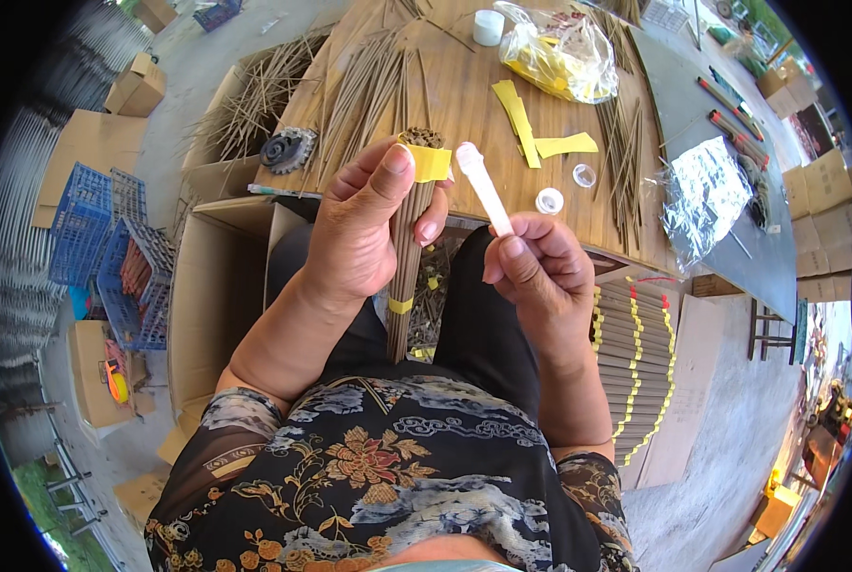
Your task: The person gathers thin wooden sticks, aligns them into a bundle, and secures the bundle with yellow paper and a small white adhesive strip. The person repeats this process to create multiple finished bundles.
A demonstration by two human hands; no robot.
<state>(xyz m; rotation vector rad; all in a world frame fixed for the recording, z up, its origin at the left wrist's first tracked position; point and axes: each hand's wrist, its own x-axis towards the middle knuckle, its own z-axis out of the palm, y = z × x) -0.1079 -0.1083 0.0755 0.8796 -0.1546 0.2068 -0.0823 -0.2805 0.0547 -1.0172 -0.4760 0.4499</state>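
Observation:
My left hand (361, 219) is wrapped round an upright bundle of thin brown incense sticks (409, 229), thumb in front and fingers behind. A yellow paper strip (430, 164) lies across the bundle near its top, under my thumb. Lower down, a second yellow band (401, 306) circles the sticks. Between thumb and fingers my right hand (548, 281) pinches a small flat white stick (486, 195). Its rounded, whitish tip points up toward the yellow strip, a little apart from it.
Loose incense sticks (373, 86) cover parts of the wooden table (464, 105). Yellow strips (567, 145), a clear bag (564, 57), a white jar (489, 28) and a white cap (549, 200) lie there too. Finished bundles (631, 362) stand at my right, a cardboard box (218, 296) at my left.

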